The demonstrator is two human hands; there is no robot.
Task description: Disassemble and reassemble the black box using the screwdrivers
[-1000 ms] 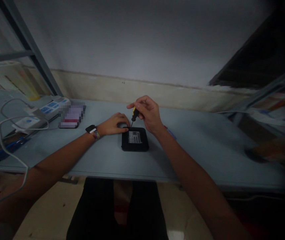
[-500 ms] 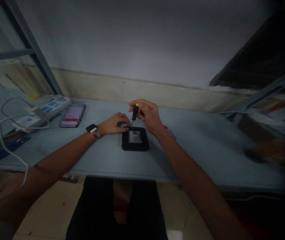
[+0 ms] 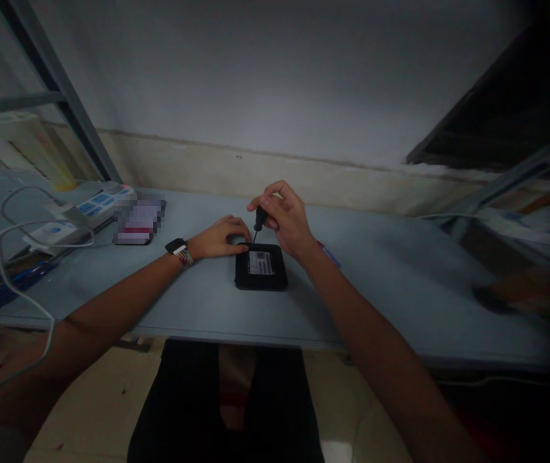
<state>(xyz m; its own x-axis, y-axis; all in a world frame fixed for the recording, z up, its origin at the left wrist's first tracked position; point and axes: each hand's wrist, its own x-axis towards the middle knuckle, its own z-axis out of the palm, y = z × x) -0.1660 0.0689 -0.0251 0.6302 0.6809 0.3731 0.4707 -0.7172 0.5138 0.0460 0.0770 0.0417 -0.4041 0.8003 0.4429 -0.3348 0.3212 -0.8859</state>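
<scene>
A flat black box [image 3: 261, 280] with a white printed label lies on the blue-grey table [image 3: 198, 302] in front of me. My right hand [image 3: 285, 217] grips the dark handle of a screwdriver [image 3: 259, 220], held nearly upright. The thin shaft runs down to the box's far edge, left of its middle; the exact tip contact is too small to tell. My left hand [image 3: 223, 238] rests at the box's far left corner, its thumb on the edge and its other fingers curved behind it. The fingers are apart and hold nothing.
At the left lie a phone [image 3: 141, 222], a white power strip [image 3: 87, 215] and a looping white cable [image 3: 27, 296]. A small red and blue item [image 3: 329, 254] is beside my right wrist. Blurred objects [image 3: 520, 292] sit at the far right.
My right hand has shifted its grip on the screwdriver, with its fingers raised higher over the handle's top, hiding the yellow part. My left hand and the box stay in place.
</scene>
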